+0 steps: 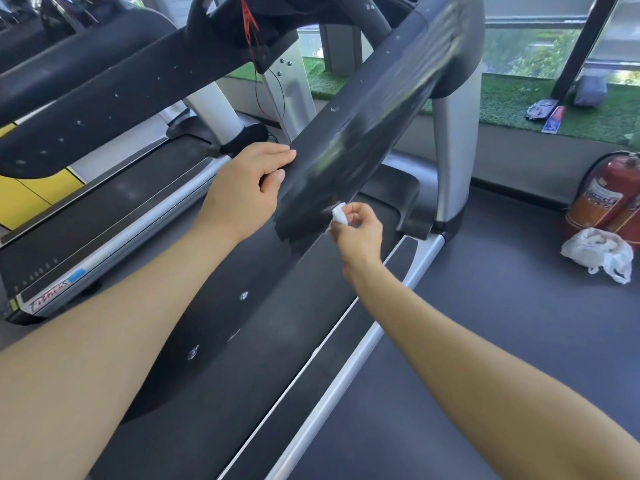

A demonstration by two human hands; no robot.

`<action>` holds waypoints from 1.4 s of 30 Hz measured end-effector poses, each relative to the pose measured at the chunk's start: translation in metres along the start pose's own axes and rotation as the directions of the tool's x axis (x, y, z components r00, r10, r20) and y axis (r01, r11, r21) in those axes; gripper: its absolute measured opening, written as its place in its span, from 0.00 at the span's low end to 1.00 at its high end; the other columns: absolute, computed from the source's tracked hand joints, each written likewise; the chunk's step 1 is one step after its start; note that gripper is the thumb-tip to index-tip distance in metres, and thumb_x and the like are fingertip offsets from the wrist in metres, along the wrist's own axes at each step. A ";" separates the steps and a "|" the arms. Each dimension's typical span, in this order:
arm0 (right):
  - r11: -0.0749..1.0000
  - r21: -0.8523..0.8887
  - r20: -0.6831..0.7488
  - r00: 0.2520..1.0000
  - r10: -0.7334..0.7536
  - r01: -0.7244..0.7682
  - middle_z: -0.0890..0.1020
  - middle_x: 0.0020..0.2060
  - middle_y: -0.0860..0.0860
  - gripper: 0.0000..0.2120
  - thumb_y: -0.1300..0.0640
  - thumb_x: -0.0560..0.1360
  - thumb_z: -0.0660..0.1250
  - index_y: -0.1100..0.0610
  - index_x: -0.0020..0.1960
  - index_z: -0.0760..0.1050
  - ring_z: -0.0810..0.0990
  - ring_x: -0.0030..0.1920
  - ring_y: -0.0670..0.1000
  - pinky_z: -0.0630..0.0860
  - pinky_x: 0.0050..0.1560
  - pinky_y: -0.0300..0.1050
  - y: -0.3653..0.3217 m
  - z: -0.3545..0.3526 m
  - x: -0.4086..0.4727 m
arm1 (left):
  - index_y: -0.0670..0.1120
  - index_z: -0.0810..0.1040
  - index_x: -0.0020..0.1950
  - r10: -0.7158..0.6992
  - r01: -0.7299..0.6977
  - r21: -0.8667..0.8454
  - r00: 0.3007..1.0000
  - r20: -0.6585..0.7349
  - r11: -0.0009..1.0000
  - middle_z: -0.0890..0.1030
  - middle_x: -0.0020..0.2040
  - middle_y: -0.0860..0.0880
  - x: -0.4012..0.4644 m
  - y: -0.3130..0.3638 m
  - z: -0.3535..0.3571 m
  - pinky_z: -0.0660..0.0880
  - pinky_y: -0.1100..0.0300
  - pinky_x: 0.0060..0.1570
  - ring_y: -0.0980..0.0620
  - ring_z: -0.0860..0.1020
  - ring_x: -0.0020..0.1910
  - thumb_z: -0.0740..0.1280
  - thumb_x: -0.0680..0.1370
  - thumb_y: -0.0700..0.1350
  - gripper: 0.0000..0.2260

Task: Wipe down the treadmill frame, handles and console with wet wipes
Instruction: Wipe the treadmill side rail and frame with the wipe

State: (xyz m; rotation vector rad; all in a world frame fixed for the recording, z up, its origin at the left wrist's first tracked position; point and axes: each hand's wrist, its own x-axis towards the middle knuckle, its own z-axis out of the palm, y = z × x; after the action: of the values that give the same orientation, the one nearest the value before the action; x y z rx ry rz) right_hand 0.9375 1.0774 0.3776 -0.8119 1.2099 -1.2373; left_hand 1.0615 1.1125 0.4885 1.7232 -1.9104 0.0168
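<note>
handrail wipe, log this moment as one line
left hand grips handrail | right hand pinches wet wipe at rail's lower edge | upper rail streaked wet

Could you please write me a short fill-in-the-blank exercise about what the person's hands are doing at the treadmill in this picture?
1. The right hand pinches a balled-up white ____ against the black handrail.
2. The ____ hand grips the handrail's edge.
3. A red fire extinguisher stands behind a white plastic ____ on the floor.

Missing words: wipe; left; bag
</note>
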 end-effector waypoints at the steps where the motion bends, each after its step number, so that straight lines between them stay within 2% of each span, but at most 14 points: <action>1: 1.000 0.013 0.042 0.999 -0.014 0.013 0.74 0.34 0.46 0.10 0.65 0.74 0.65 0.53 0.37 0.70 0.73 0.33 0.48 0.76 0.41 0.49 0.005 0.002 -0.014 | 0.43 0.78 0.64 0.003 -0.003 0.000 1.000 0.000 1.000 0.76 0.64 0.49 0.000 0.000 0.000 0.58 0.83 0.57 0.54 0.72 0.63 0.61 0.79 0.35 0.15; 4: 0.999 -0.008 0.244 0.969 -0.049 0.053 0.77 0.42 0.54 0.12 0.64 0.75 0.63 0.50 0.38 0.69 0.76 0.34 0.47 0.70 0.33 0.35 0.023 0.006 -0.061 | 0.42 0.78 0.63 0.012 -0.012 -0.001 1.000 -0.003 1.000 0.76 0.64 0.48 0.000 0.000 -0.001 0.58 0.83 0.57 0.56 0.72 0.62 0.61 0.78 0.34 0.15; 6: 0.993 -0.068 0.270 0.960 -0.074 0.096 0.78 0.46 0.58 0.13 0.64 0.75 0.62 0.48 0.37 0.69 0.76 0.37 0.48 0.67 0.30 0.32 0.027 0.006 -0.065 | 0.42 0.78 0.63 0.018 -0.018 0.001 1.000 -0.001 1.000 0.76 0.64 0.48 0.000 0.000 -0.001 0.58 0.83 0.57 0.56 0.72 0.62 0.61 0.78 0.34 0.15; 8: 0.986 -0.098 0.212 0.971 -0.110 0.133 0.79 0.46 0.57 0.13 0.63 0.74 0.64 0.48 0.36 0.69 0.76 0.38 0.50 0.68 0.31 0.35 0.018 0.005 -0.050 | 0.42 0.78 0.64 0.017 -0.017 0.003 1.000 0.004 1.000 0.76 0.64 0.48 0.000 0.000 -0.001 0.58 0.82 0.58 0.55 0.73 0.63 0.61 0.78 0.34 0.15; 11: 0.986 -0.083 0.069 0.988 -0.142 0.147 0.77 0.37 0.48 0.11 0.66 0.73 0.63 0.51 0.38 0.70 0.76 0.37 0.50 0.74 0.37 0.43 -0.003 0.000 -0.015 | 0.43 0.77 0.64 0.011 -0.011 0.003 1.000 0.005 1.000 0.76 0.64 0.49 0.000 -0.001 -0.001 0.58 0.82 0.59 0.54 0.73 0.63 0.61 0.79 0.34 0.15; 14: 0.977 -0.125 -0.020 0.984 -0.179 0.176 0.77 0.37 0.47 0.11 0.66 0.74 0.60 0.51 0.40 0.70 0.75 0.37 0.48 0.71 0.37 0.36 -0.012 0.002 -0.007 | 0.43 0.78 0.64 0.011 -0.011 0.000 1.000 0.004 1.000 0.76 0.64 0.49 0.001 -0.001 -0.001 0.58 0.82 0.58 0.54 0.73 0.63 0.61 0.79 0.34 0.15; 17: 0.945 -0.127 0.064 0.953 -0.296 0.302 0.76 0.46 0.51 0.09 0.63 0.76 0.62 0.50 0.44 0.72 0.78 0.39 0.50 0.73 0.40 0.39 0.000 0.012 -0.049 | 0.43 0.78 0.64 0.015 -0.015 -0.003 1.000 0.004 1.000 0.76 0.64 0.49 0.001 -0.002 -0.001 0.58 0.83 0.58 0.55 0.72 0.62 0.61 0.78 0.34 0.15; 20: 0.911 -0.094 0.194 0.905 -0.378 0.400 0.74 0.47 0.47 0.17 0.68 0.76 0.61 0.46 0.43 0.73 0.79 0.41 0.50 0.76 0.44 0.40 0.006 0.018 -0.088 | 0.42 0.78 0.64 0.026 -0.026 -0.005 1.000 0.005 1.000 0.76 0.64 0.48 0.001 -0.002 -0.001 0.58 0.83 0.58 0.54 0.73 0.63 0.61 0.78 0.34 0.15; 23: 0.885 -0.121 0.128 0.891 -0.435 0.449 0.75 0.47 0.50 0.12 0.66 0.76 0.62 0.50 0.45 0.75 0.79 0.40 0.52 0.76 0.44 0.42 -0.009 0.019 -0.064 | 0.42 0.78 0.64 0.028 -0.028 -0.013 1.000 0.008 1.000 0.76 0.64 0.48 0.002 -0.003 -0.001 0.57 0.84 0.57 0.53 0.73 0.63 0.61 0.78 0.34 0.15; 26: 0.884 -0.201 0.015 0.904 -0.427 0.421 0.77 0.46 0.53 0.06 0.60 0.77 0.62 0.50 0.47 0.75 0.80 0.41 0.53 0.77 0.45 0.45 -0.030 0.017 -0.016 | 0.43 0.78 0.63 0.016 -0.016 -0.030 1.000 -0.005 0.999 0.77 0.64 0.48 0.001 -0.004 0.000 0.56 0.85 0.55 0.53 0.73 0.62 0.62 0.78 0.35 0.15; 30: 0.887 -0.275 -0.053 0.915 -0.399 0.371 0.79 0.48 0.54 0.08 0.62 0.77 0.60 0.51 0.50 0.75 0.79 0.43 0.52 0.74 0.42 0.42 -0.046 0.018 0.001 | 0.42 0.79 0.62 0.012 -0.013 -0.057 1.000 -0.009 0.998 0.77 0.63 0.48 0.003 -0.006 0.001 0.57 0.80 0.59 0.52 0.73 0.63 0.62 0.78 0.35 0.14; 37: 0.802 -0.196 0.192 0.825 -0.532 0.564 0.75 0.47 0.49 0.11 0.69 0.75 0.61 0.57 0.49 0.78 0.78 0.43 0.51 0.76 0.47 0.41 -0.007 0.034 -0.104 | 0.41 0.81 0.58 -0.048 0.045 -0.107 0.999 -0.021 0.993 0.80 0.58 0.46 -0.012 -0.006 -0.019 0.65 0.69 0.57 0.48 0.76 0.57 0.63 0.77 0.34 0.13; 40: 0.786 -0.229 0.252 0.815 -0.522 0.574 0.76 0.47 0.50 0.11 0.70 0.74 0.61 0.58 0.48 0.78 0.78 0.42 0.52 0.76 0.47 0.41 -0.011 0.031 -0.105 | 0.44 0.81 0.59 -0.105 0.106 -0.093 0.994 0.021 0.990 0.80 0.58 0.48 -0.037 -0.017 -0.035 0.67 0.63 0.62 0.50 0.76 0.59 0.65 0.77 0.37 0.12; 42: 0.785 -0.261 0.232 0.825 -0.515 0.563 0.76 0.48 0.51 0.12 0.70 0.74 0.61 0.56 0.47 0.77 0.79 0.42 0.53 0.75 0.46 0.40 -0.026 0.029 -0.088 | 0.46 0.80 0.59 -0.151 0.154 -0.083 0.988 0.040 0.985 0.79 0.58 0.49 -0.056 -0.028 -0.043 0.67 0.65 0.59 0.52 0.76 0.57 0.65 0.78 0.39 0.11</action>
State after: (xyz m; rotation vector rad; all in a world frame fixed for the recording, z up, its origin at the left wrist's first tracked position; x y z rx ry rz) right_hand 0.9669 1.1534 0.4291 -1.5528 1.1005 -1.4184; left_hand 1.1046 1.1748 0.4918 1.8167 -1.7710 -0.1504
